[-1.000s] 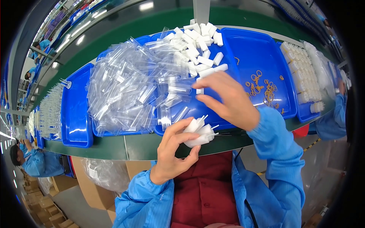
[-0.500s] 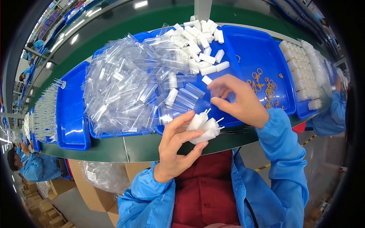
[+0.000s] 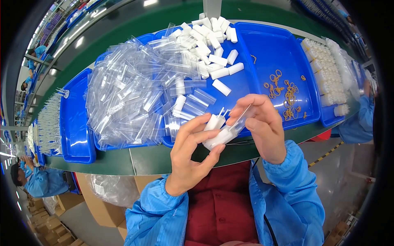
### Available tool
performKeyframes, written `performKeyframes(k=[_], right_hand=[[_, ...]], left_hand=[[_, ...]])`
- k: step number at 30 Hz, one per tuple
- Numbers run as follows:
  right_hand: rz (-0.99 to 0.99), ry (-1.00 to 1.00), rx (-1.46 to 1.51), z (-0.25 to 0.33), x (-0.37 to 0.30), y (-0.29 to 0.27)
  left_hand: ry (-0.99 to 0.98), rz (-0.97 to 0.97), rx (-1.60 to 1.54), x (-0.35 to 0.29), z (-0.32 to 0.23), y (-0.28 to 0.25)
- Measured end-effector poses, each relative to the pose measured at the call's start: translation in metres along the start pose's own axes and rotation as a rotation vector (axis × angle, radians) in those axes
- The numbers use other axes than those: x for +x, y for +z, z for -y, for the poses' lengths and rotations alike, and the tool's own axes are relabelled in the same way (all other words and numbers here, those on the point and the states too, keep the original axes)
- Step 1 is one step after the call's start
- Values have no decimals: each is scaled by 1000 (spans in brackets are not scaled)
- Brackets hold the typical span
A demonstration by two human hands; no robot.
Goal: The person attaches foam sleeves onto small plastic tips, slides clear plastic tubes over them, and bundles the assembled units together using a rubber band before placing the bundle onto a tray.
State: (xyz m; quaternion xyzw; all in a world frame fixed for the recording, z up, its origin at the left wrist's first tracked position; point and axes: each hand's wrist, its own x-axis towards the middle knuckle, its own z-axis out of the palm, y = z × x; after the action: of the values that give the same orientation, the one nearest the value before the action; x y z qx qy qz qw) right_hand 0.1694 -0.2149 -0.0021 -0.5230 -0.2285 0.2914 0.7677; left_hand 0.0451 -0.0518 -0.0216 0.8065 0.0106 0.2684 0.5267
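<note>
My left hand (image 3: pixel 189 151) is closed around a small bunch of white blocks (image 3: pixel 217 138) with thin white sticks poking out of their far ends. In my right hand (image 3: pixel 269 133) is a clear plastic sleeve (image 3: pixel 243 119), held between thumb and fingers. Its lower end meets one of the bunched blocks; whether it goes around that block I cannot tell. Just beyond my hands, a loose white block (image 3: pixel 222 87) lies in a blue tray (image 3: pixel 238 92). Several clear sleeves (image 3: pixel 201 101) lie in the same tray, left of that block.
A big heap of clear sleeves (image 3: pixel 123 90) fills the trays at left, beside piled white blocks (image 3: pixel 205 37). Tan rubber bands (image 3: pixel 290 98) lie in the right tray (image 3: pixel 269 45). White stacked bundles (image 3: pixel 324 74) stand at far right, upright white spiky parts (image 3: pixel 49 121) at far left.
My right hand has come back from the tray toward my body and now holds a clear sleeve against the bunch. My left hand stays nearly in place, still gripping the blocks.
</note>
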Motion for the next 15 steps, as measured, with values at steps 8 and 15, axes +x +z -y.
performKeyframes(k=[8, 15], right_hand=[[44, -120, -256, -5, -4, 4], [7, -305, -436, -18, -7, 1]], left_hand=[[-160, -92, -110, -8, 3, 5], [-123, -86, -47, -5, 0, 6]])
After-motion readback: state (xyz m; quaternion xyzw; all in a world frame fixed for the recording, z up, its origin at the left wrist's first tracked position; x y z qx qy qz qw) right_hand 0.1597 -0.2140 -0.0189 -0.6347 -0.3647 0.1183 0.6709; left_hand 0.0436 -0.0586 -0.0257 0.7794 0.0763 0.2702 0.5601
